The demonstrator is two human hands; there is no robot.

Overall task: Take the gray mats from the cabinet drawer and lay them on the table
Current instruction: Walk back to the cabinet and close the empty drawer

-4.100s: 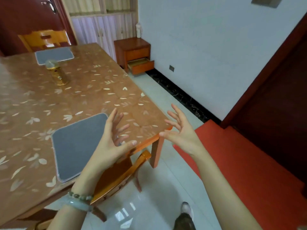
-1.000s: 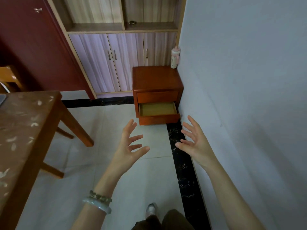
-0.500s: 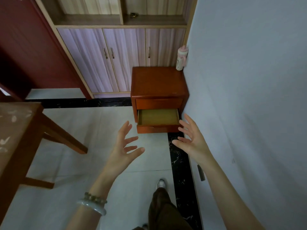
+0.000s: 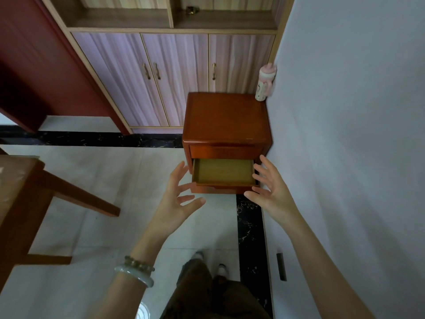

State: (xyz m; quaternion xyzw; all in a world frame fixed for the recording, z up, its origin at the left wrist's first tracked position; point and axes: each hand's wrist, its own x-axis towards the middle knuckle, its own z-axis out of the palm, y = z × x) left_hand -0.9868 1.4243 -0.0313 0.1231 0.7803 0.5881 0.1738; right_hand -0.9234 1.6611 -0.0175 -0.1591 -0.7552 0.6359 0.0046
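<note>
A small red-brown cabinet (image 4: pixel 226 118) stands in the corner against the white wall. Its lower drawer (image 4: pixel 224 172) is pulled out and shows only a bare yellowish bottom; no gray mat is visible in it. My left hand (image 4: pixel 178 196) hovers with spread fingers just left of the drawer front, holding nothing. My right hand (image 4: pixel 270 189) hovers with spread fingers at the drawer's right corner, also holding nothing. A corner of the table (image 4: pixel 16 180) shows at the left edge; no mats are in view on it.
A pink bottle (image 4: pixel 264 82) stands at the cabinet top's back right corner. Wall cupboards with purple-toned doors (image 4: pixel 174 77) rise behind the cabinet. The white wall (image 4: pixel 345 134) runs close on the right. My legs and shoes (image 4: pixel 207 272) are on the pale tiled floor.
I have walked from the table to the cabinet; it is now close and the table has slid off to the left. Both hands stayed open and now flank the open drawer.
</note>
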